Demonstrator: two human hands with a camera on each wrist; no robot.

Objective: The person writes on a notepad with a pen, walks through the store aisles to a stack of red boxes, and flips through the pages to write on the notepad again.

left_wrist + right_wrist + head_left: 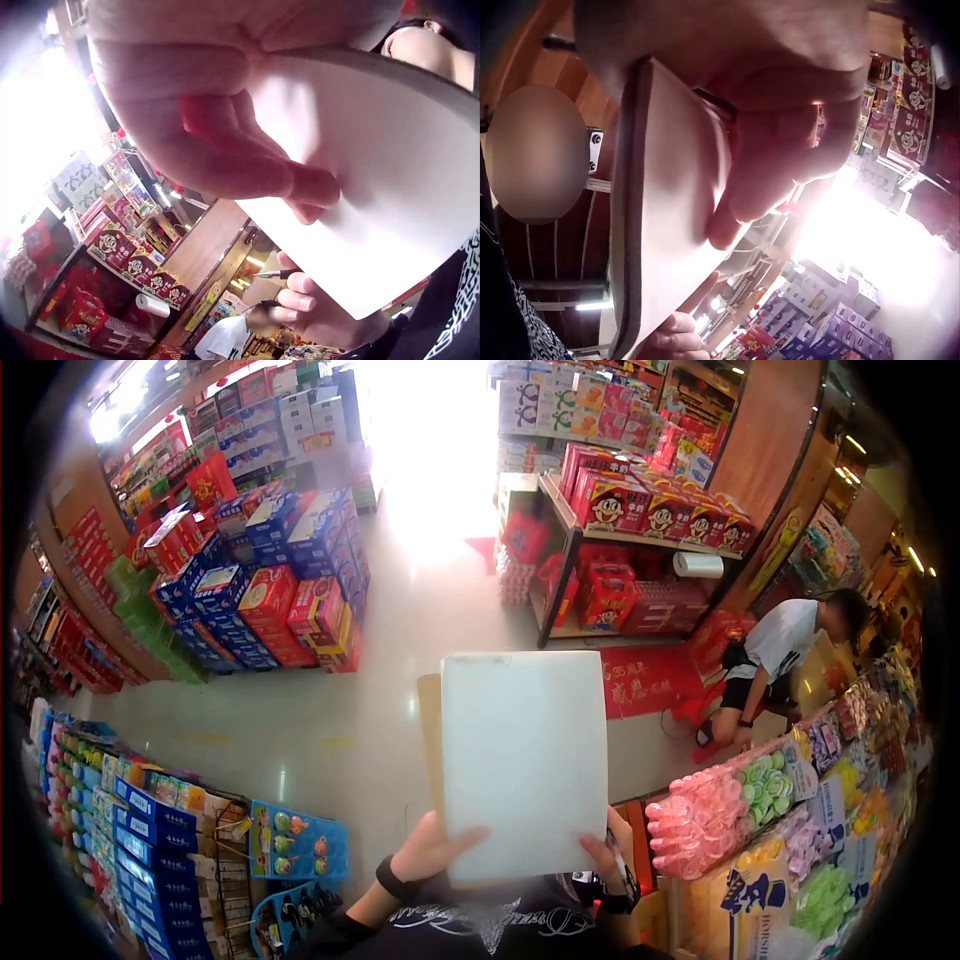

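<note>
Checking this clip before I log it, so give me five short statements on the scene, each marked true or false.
1. The left grip and the right grip both hold the white pad. True.
2. A pen shows at the left grip. False: it shows at the right grip.
3. The crouching person at the right of the head view wears a white top. True.
4. The red cartons with cartoon faces stand on the floor. False: they stand on a rack.
5. A blue tray is at the lower left of the head view. True.
</note>
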